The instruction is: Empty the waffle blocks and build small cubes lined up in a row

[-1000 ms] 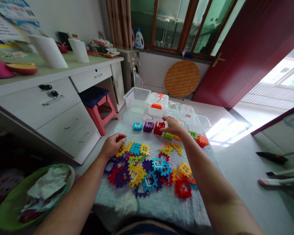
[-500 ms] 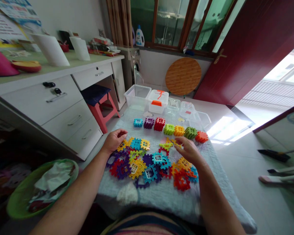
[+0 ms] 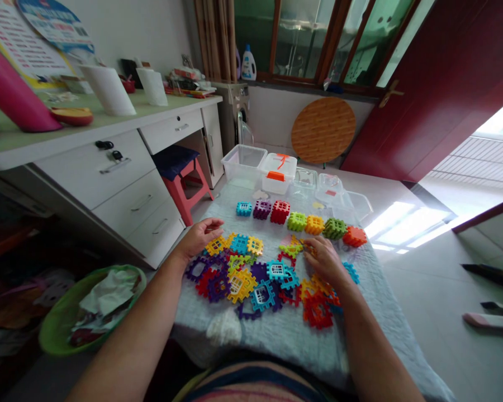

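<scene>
Colourful plastic interlocking building pieces lie loosely across the cloth-covered table. My left hand (image 3: 202,237) hovers at the left edge of the heap, fingers loosely bent and apart, holding nothing. Below it are a yellow piece (image 3: 216,245) and a blue window piece (image 3: 239,244). My right hand (image 3: 322,258) is lowered palm-down on the right side, fingers curled in beside a lime-green piece (image 3: 290,249); whatever is under its fingertips is hidden. Nearer me are a blue window piece (image 3: 262,296), a yellow window piece (image 3: 240,286) and red pieces (image 3: 317,311).
Behind the heap runs a row of colour-sorted stacks, including a red stack (image 3: 280,213) and an orange stack (image 3: 354,236). Clear plastic boxes (image 3: 243,162) stand at the table's far end. To the left are a pink stool (image 3: 188,190) and a green basket (image 3: 50,335).
My right hand has come down onto the pieces and its fingers have curled in. My left hand stays near the same spot. The view has turned slightly left.
</scene>
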Tool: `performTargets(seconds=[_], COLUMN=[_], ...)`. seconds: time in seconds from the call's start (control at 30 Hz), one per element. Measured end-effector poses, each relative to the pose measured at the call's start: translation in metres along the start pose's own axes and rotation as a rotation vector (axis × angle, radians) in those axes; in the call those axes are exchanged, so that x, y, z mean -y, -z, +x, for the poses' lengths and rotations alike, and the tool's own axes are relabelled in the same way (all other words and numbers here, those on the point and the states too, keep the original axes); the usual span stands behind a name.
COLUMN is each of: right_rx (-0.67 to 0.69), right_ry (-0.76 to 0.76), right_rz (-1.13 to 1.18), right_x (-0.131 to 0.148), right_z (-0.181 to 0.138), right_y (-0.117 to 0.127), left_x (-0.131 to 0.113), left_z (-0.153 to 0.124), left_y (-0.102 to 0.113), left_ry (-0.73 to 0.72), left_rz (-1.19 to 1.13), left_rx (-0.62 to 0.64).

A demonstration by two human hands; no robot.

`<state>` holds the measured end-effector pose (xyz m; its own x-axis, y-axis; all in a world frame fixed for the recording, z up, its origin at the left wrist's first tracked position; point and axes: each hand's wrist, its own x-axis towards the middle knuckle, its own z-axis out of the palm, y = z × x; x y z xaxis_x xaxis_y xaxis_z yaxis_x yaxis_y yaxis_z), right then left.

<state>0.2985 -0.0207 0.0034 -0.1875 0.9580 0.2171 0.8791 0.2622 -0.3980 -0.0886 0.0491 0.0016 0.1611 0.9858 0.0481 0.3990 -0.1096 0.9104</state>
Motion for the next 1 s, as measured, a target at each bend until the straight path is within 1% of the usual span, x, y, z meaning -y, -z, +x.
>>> performTargets(seconds=[0.1,0.17,0.27,0.37,0.5,0.6,0.73,0.87,1.0], right_rx=[0.018,0.025,0.025,0.031,0.024,0.015,0.012,0.021,0.027], right_ry=[-0.015,-0.021,-0.028,-0.031,-0.034,-0.031,-0.031,-0.037,-0.036], right_rz=[0.004,0.007,0.009,0.015,0.028,0.031,0.035,0.032,0.024], right_x=[-0.001,-0.002,-0.002,-0.002,-0.002,-0.002,-0.003,-0.004,-0.003], right_z=[0.001,0.001,0.001,0.001,0.0,0.0,0.0,0.0,0.0], right_y=[-0.001,-0.002,-0.002,-0.002,-0.002,-0.002,-0.003,-0.004,-0.003], left_x=[-0.007,-0.012,-0.017,-0.021,-0.032,-0.04,-0.041,-0.036,-0.029], left_z=[-0.007,-0.01,-0.011,-0.012,-0.009,0.0,0.021,0.042,0.055], left_y=[0.006,0.007,0.003,-0.002,-0.001,0.003,0.003,-0.003,-0.009], left_ry=[-0.076,-0.097,-0.104,-0.128,-0.124,-0.099,-0.071,-0.101,-0.096], left_rz=[0.345,0.534,0.671,0.646,0.504,0.448,0.465,0.472,0.374], left_rx=[0.1,0.157,0.207,0.221,0.158,0.139,0.18,0.247,0.282])
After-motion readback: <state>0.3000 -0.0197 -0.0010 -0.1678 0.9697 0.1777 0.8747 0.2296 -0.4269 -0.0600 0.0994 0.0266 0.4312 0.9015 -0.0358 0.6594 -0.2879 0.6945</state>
